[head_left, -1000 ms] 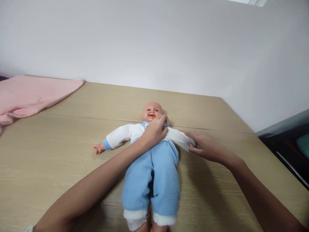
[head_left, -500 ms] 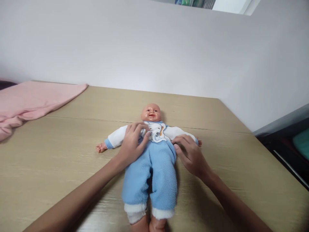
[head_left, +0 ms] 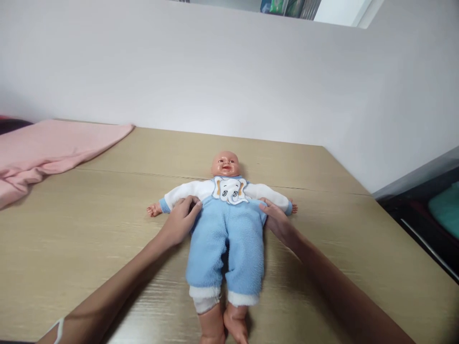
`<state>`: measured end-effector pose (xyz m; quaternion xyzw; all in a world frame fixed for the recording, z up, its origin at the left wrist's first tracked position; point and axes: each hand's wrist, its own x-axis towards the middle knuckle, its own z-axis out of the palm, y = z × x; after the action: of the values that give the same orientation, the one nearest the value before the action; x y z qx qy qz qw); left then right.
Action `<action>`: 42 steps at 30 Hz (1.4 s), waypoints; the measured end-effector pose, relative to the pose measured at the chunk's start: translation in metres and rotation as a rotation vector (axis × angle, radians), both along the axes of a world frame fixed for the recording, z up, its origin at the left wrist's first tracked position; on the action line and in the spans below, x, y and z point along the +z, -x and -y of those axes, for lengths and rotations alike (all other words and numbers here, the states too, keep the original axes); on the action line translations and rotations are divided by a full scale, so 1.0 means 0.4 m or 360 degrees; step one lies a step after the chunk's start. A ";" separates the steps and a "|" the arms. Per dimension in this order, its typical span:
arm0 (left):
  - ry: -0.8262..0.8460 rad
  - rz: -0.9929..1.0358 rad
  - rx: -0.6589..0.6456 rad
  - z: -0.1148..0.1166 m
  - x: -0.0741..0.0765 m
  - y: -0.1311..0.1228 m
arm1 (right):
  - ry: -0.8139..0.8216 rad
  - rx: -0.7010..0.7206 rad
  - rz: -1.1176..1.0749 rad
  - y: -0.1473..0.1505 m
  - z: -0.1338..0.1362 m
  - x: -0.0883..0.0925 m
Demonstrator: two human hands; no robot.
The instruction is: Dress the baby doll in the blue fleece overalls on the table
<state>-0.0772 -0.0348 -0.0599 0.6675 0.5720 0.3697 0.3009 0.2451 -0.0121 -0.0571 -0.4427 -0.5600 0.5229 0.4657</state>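
A baby doll (head_left: 225, 165) lies on its back with its arms spread and its bare feet towards me. It wears white sleeves with blue cuffs and fluffy blue overalls (head_left: 245, 248) with an elephant face (head_left: 230, 191) on the chest. At the waist on the left, my left hand (head_left: 183, 219) has its fingers curled and pinches the edge of the overalls. Across from it, my right hand (head_left: 275, 218) grips the other side of the waist, thumb on top of the blue cloth. Some fingertips of both hands are hidden.
The doll rests on a wooden table (head_left: 107, 229) against a pale wall (head_left: 179, 71). A crumpled pink cloth (head_left: 64, 143) lies at the far left. Beyond the right edge are a dark object and something teal (head_left: 446, 210).
My left hand has moved off the doll's chest to the side of its waist, uncovering the elephant face. My right hand has closed on the overalls' other side. The doll's waist cloth looks pulled outwards.
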 end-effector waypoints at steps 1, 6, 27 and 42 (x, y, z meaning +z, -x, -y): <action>0.0061 0.0045 -0.0021 -0.002 0.001 0.003 | -0.0007 -0.0059 -0.0075 0.012 -0.001 -0.010; 0.0161 0.0377 -0.0022 -0.008 -0.009 0.013 | -0.0101 -0.0292 -0.0061 0.032 -0.015 -0.056; -0.0117 -0.0730 0.0077 -0.025 -0.053 -0.007 | -0.0541 -0.0151 0.0780 0.019 -0.015 -0.035; -0.0254 -0.0286 0.0156 0.529 -0.070 -0.102 | -0.0471 -0.0152 0.0709 -0.001 -0.015 -0.062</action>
<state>-0.0364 -0.2464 -0.0881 0.6911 0.5973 0.3670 0.1758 0.2456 -0.0063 -0.0820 -0.4999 -0.6974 0.3026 0.4149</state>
